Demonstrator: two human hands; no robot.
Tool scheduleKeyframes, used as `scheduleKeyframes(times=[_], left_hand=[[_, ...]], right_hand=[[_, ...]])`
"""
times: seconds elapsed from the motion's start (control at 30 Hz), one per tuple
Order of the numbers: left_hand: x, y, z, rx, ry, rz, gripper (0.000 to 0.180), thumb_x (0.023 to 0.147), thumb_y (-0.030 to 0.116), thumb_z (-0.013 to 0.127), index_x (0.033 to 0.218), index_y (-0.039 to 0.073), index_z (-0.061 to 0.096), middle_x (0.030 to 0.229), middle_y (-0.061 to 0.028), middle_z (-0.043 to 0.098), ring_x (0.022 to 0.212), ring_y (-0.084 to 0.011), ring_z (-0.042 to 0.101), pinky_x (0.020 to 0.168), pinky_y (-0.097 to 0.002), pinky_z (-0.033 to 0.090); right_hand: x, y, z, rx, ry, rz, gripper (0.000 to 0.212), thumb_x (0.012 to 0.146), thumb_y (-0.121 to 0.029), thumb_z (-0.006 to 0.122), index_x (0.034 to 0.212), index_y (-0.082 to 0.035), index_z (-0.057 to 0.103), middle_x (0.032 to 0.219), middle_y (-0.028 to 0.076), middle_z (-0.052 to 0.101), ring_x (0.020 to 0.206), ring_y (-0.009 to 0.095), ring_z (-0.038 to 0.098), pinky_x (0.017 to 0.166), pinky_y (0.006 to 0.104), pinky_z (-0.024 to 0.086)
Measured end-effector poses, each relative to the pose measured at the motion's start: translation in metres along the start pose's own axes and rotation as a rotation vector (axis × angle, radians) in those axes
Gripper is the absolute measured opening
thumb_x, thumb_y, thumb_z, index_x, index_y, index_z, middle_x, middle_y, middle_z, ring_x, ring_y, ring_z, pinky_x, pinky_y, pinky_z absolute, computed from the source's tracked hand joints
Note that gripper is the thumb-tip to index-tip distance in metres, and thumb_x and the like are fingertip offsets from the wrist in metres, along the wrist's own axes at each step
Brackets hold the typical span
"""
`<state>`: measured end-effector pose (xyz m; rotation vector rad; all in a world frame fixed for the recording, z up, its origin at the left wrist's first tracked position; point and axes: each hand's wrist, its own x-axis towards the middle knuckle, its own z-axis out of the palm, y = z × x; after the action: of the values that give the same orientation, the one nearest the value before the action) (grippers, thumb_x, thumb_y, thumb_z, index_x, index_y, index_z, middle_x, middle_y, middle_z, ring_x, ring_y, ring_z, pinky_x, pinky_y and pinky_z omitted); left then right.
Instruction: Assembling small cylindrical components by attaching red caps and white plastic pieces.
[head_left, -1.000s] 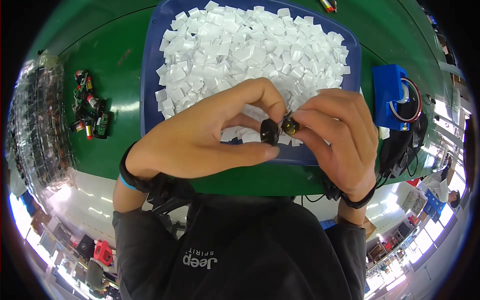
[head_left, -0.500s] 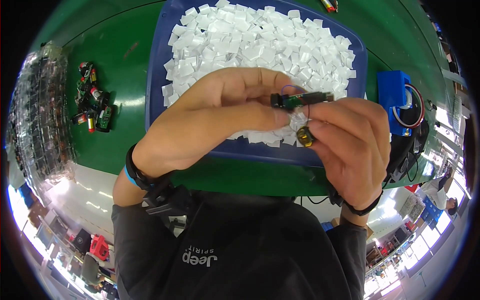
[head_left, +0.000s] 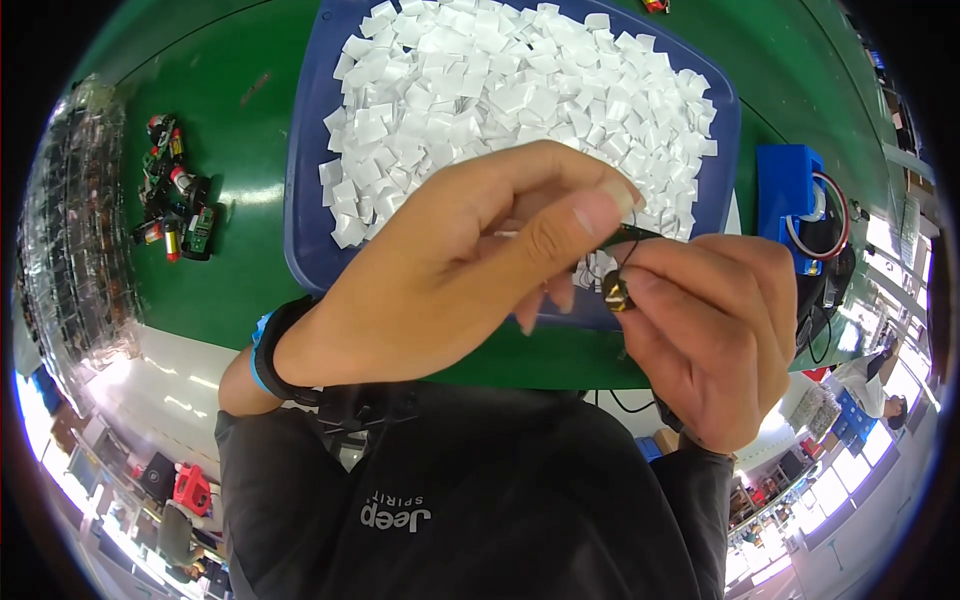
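The right hand's grip is closed on a small round part, dark with a gold-coloured face, pinched at the ends of the thumb and fingers. This round part is up above the near edge of a big blue tray, between the two hands. A thin dark wire goes up from it toward the tips of the other hand. A bit of a dark green strip peeks out there too, but most of it is hidden. The left hand's grip has its thumb and pointing finger close together at the top of the wire, and I cannot tell if they pinch anything. Its other fingers hang lower, over the tray. The tray is full of little white squares, and it sits on a green surface. To the left of the tray lies a small heap of electronic parts, with green, black, red and yellow bits. Past that, at the far left, are shiny clear plastic trays. To the right of the blue tray is a blue block, with a loop of red and white wires on its side.
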<state>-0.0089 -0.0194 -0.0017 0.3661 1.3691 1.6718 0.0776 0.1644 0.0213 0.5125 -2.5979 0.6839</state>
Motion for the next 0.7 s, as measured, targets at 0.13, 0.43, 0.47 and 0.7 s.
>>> scheduleKeyframes(times=[0.13,0.43,0.47,0.7], left_hand=[[0.000,-0.008,0.002,0.006,-0.010,0.061,0.029,0.102,0.010,0.049,0.127,-0.001,0.057,0.104,-0.0043,0.065,0.073,-0.0047,0.053,0.061,-0.0199,0.043],[0.000,-0.007,0.000,0.219,-0.002,0.091,0.032,0.095,-0.001,0.054,0.126,0.003,0.057,0.110,-0.0047,0.064,0.080,-0.0074,0.059,0.063,-0.0217,0.048],[0.000,-0.007,0.001,0.293,0.007,0.078,0.034,0.093,-0.003,0.056,0.126,0.004,0.058,0.109,-0.0045,0.065,0.082,-0.0081,0.061,0.064,-0.0222,0.049],[0.002,-0.017,0.004,0.443,-0.010,0.208,0.038,0.087,-0.004,0.060,0.124,0.006,0.057,0.102,-0.0091,0.068,0.089,-0.0183,0.067,0.068,-0.0303,0.054]], right_hand=[[0.002,0.000,-0.003,-0.009,-0.069,0.002,0.036,0.067,0.001,0.081,0.098,-0.001,0.063,0.092,0.012,0.071,0.077,0.028,0.061,0.064,0.0341,0.050],[0.003,-0.010,-0.007,0.019,-0.046,0.068,0.036,0.069,0.003,0.083,0.096,-0.001,0.059,0.089,0.016,0.073,0.075,0.028,0.062,0.060,0.0322,0.050],[0.002,-0.011,-0.007,0.022,-0.049,0.065,0.036,0.069,0.003,0.083,0.096,-0.001,0.059,0.089,0.016,0.073,0.075,0.028,0.062,0.060,0.0322,0.050],[-0.002,-0.015,-0.010,0.045,-0.086,0.019,0.038,0.067,0.003,0.084,0.092,-0.002,0.055,0.087,0.018,0.073,0.074,0.027,0.062,0.057,0.0306,0.051]])
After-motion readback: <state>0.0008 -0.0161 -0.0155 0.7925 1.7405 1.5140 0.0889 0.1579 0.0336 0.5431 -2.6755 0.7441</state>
